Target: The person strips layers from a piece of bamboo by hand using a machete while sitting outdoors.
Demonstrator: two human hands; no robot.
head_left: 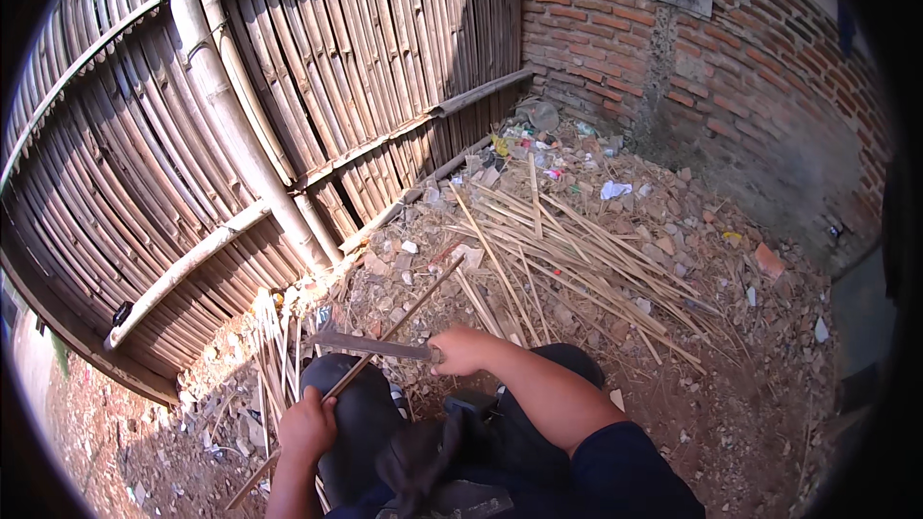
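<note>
My left hand is closed round a long, thin bamboo strip, which slants from low at the left up toward the heap in front of me. My right hand grips the handle of a machete. Its dark, broad blade points left and crosses the strip above my left knee. The blade appears to touch the strip, though how deep it sits cannot be made out. My fingers cover most of the machete's handle.
A pile of split bamboo strips lies ahead on rubble and litter. More pale strips stand by my left leg. A bamboo fence rises at the left and meets a brick wall at the far right.
</note>
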